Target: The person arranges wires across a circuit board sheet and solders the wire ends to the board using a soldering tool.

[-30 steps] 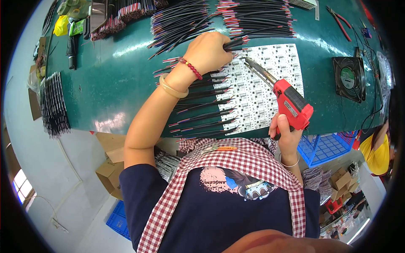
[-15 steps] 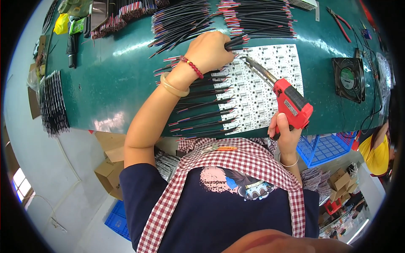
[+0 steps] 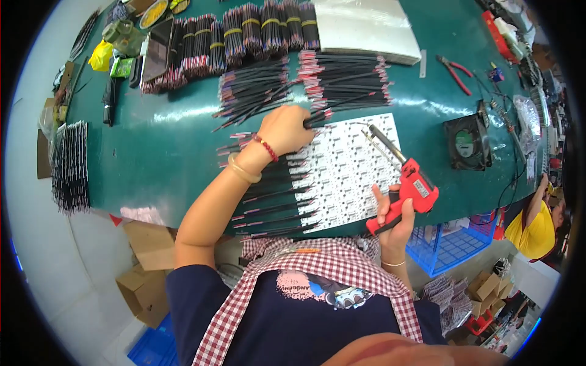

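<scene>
My left hand point(image 3: 284, 130) is closed on a black cable point(image 3: 316, 118) at the upper left corner of a white circuit board panel point(image 3: 348, 177). Its fingertips are partly hidden. In my right hand point(image 3: 397, 229) is a red soldering gun point(image 3: 418, 189), its long metal nose pointing up and left over the panel's upper right part, apart from the left hand. The fingers lie loosely round the handle. Along the panel's left edge, several black cables point(image 3: 274, 207) lie in a row with stripped coloured ends on the panel.
Two loose cable piles point(image 3: 253, 85) point(image 3: 348, 79) lie beyond the panel, with banded bundles point(image 3: 250, 27) behind. A white stack point(image 3: 366, 27) stands at the back. Red-handled pliers point(image 3: 455, 73) and a black fan point(image 3: 468, 141) are on the right. More cables point(image 3: 70, 168) hang at the left edge.
The view has shifted, showing more of the table's far side. The soldering gun's tip has drawn away from my left hand to the right. My right fingers have loosened round its handle.
</scene>
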Demonstrator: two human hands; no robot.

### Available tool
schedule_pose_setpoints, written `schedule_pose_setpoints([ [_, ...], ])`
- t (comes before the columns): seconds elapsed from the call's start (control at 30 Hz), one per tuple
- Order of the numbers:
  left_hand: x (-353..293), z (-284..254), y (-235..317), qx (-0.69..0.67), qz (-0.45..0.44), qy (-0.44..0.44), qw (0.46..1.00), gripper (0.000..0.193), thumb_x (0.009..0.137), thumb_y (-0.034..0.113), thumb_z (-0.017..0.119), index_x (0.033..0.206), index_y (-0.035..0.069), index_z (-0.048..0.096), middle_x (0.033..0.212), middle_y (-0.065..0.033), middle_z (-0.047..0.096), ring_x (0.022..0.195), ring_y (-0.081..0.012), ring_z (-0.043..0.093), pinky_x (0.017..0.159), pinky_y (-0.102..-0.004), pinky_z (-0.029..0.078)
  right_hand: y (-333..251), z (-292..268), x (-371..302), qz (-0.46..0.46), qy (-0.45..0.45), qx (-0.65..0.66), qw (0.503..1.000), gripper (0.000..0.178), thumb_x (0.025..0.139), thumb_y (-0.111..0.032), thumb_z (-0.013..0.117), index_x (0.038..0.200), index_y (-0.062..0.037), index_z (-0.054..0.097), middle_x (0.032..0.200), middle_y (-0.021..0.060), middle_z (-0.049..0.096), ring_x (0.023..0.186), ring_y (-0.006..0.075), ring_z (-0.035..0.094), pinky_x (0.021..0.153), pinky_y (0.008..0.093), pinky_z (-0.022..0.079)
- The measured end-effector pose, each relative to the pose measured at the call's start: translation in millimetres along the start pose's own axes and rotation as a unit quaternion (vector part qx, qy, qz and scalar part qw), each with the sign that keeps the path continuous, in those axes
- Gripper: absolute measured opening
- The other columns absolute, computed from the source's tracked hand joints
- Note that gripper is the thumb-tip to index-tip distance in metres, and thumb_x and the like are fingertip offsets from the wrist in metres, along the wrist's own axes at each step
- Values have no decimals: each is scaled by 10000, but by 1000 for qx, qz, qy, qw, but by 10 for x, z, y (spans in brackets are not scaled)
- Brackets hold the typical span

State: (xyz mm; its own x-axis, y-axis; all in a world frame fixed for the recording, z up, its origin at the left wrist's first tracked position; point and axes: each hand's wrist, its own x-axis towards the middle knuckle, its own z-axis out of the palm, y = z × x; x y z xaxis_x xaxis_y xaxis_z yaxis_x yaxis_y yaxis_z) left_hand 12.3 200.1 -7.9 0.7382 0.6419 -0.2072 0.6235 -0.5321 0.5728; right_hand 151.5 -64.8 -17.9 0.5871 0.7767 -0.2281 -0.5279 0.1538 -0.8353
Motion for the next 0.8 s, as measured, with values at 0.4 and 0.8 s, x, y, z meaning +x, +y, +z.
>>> schedule_pose_setpoints([
  [0.4,-216,-19,-96,-60,19,1,998,262,863,226,562,891,-35,580,759,-227,620,730,-418,584,668,-474,457,66,-102,-59,-6,-19,49,999,416,945,-371,488,1088,19,467,601,72,503,454,116,464,1077,446,345],
  [0.8,-1094,105,-67,-338,61,562,752,103,998,139,417,988,41,446,765,-29,470,663,-116,449,679,-252,415,29,-111,-105,-13,-39,48,998,405,954,-354,467,1087,28,466,572,66,492,438,118,451,1080,470,334],
])
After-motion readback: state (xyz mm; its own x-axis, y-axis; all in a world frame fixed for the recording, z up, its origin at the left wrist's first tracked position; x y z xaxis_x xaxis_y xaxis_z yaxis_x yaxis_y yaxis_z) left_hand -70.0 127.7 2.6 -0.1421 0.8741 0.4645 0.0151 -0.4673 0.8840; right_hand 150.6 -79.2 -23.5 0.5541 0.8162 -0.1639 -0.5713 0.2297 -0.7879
